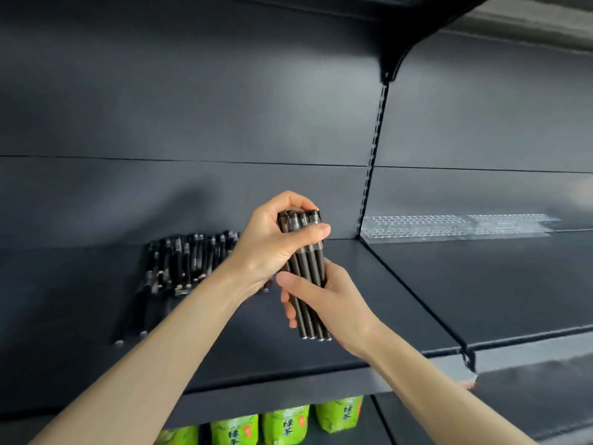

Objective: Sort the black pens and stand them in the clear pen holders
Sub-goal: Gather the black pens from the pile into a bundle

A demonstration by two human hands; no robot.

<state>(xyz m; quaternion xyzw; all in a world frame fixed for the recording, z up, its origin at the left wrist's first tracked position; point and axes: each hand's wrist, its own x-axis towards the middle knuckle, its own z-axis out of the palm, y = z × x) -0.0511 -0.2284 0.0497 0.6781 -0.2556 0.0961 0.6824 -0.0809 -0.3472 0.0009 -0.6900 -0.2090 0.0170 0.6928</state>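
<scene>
two hands grip one pen bundle [306, 271]: left hand [272, 245] on top, right hand [330, 303] below.

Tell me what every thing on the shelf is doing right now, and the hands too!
Bundle of black pens: held upright off the shelf, gripped by both hands.
Left hand: closed around the top of the bundle.
Right hand: closed around the bottom of the bundle.
Loose black pens: lying flat in a pile on the shelf.
Clear pen holders: at the back of the shelf, too blurry to tell more.
Green packets: standing on the shelf below.
</scene>
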